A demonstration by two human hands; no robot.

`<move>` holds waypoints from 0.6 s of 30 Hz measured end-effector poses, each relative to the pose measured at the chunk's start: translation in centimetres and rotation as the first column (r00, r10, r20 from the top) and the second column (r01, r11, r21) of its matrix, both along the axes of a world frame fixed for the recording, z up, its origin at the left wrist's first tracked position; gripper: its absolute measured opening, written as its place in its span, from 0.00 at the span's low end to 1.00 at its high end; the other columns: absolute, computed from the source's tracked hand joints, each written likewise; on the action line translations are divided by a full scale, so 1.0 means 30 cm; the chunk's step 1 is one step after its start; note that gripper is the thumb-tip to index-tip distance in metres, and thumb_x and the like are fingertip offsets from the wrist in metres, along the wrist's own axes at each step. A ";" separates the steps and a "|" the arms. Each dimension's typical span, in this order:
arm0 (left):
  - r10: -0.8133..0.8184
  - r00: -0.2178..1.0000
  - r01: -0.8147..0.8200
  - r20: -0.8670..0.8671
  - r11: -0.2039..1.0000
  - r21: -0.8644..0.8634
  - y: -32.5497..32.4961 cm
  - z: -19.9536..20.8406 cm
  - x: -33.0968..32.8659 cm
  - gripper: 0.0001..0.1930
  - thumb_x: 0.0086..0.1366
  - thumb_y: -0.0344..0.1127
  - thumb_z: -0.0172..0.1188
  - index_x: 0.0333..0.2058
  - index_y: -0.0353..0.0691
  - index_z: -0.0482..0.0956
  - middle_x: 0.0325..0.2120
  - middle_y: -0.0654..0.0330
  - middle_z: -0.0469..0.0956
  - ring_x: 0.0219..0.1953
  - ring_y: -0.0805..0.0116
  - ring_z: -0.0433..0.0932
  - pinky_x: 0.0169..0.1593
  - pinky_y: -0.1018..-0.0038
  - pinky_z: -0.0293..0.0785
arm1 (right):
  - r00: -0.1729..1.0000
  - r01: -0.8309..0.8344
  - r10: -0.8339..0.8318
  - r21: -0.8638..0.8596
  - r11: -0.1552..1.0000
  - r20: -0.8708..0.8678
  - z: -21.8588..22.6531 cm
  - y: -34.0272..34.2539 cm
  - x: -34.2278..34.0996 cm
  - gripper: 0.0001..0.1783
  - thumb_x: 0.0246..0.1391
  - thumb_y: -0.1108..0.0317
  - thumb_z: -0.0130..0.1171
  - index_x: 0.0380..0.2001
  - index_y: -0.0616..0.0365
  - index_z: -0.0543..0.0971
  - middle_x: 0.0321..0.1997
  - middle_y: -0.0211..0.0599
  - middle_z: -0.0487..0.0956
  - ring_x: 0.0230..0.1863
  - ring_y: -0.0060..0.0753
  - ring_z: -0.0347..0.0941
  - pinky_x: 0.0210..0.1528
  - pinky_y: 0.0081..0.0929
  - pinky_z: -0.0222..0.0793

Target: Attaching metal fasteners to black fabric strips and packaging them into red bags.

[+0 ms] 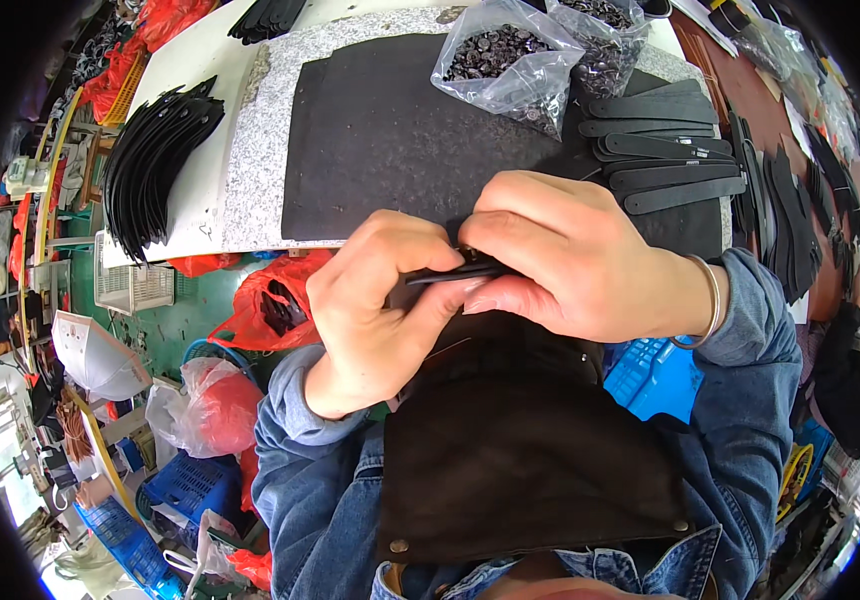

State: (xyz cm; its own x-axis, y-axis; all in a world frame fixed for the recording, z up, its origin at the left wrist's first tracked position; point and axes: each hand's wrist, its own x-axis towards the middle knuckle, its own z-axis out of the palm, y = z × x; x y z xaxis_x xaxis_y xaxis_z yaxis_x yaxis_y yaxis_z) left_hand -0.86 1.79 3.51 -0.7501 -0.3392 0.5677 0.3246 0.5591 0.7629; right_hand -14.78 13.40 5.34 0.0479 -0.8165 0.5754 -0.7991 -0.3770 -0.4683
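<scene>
Close to my body, just off the table's near edge, both hands pinch a short dark strap-like piece (462, 273). My left hand (365, 310) grips one end between thumb and bent fingers. My right hand (570, 255) closes over the other end, its fingers hiding most of it. A small shiny bit shows beside the right fingertips, too small to make out. Beyond the hands lies a black mat (380, 130). An open clear plastic bag (495, 60) of small dark round, button-like pieces rests at its far side. Black rounded-end straps (670, 150) are piled to the right.
A fanned bundle of long black strips (160, 165) lies at the table's left. Another bag of dark pieces (600, 40) stands behind the first. Below left are a red plastic bag (270, 305), a white crate (135, 275) and a blue basket (195, 490). Another person (850, 370) is at far right.
</scene>
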 end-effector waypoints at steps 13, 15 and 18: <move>0.067 0.998 -0.068 -0.021 0.997 -0.034 0.010 -0.021 -0.007 0.13 0.39 0.18 0.65 0.25 0.34 0.72 0.23 0.57 0.74 0.25 0.66 0.73 0.29 0.76 0.69 | 0.998 0.055 -0.056 -0.064 0.996 -0.026 -0.038 0.001 0.012 0.17 0.37 0.61 0.62 0.25 0.62 0.71 0.25 0.36 0.65 0.23 0.35 0.66 0.22 0.27 0.63; 0.085 0.996 -0.086 -0.018 0.993 -0.082 -0.009 0.002 0.005 0.12 0.41 0.18 0.65 0.26 0.34 0.72 0.24 0.56 0.73 0.26 0.66 0.73 0.30 0.76 0.69 | 0.998 0.057 -0.056 0.056 0.997 -0.025 -0.007 0.014 0.005 0.15 0.39 0.64 0.61 0.28 0.59 0.70 0.25 0.37 0.68 0.24 0.37 0.68 0.25 0.30 0.64; 0.158 0.984 -0.144 -0.079 0.977 0.160 -0.066 0.072 0.040 0.11 0.45 0.19 0.62 0.28 0.33 0.71 0.29 0.52 0.73 0.31 0.66 0.73 0.34 0.77 0.68 | 0.926 0.254 -0.158 0.257 0.932 -0.342 0.032 0.082 -0.067 0.12 0.41 0.67 0.60 0.29 0.58 0.70 0.24 0.36 0.69 0.25 0.39 0.69 0.26 0.31 0.64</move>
State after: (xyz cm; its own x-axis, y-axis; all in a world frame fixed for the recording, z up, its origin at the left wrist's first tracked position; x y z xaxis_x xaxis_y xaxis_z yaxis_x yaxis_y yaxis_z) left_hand 0.36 -0.20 5.66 -0.6310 -0.5329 0.5638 0.3174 0.4859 0.8144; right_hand -16.79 15.87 6.30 -0.0030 -0.9557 0.2942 -0.9664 -0.0729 -0.2465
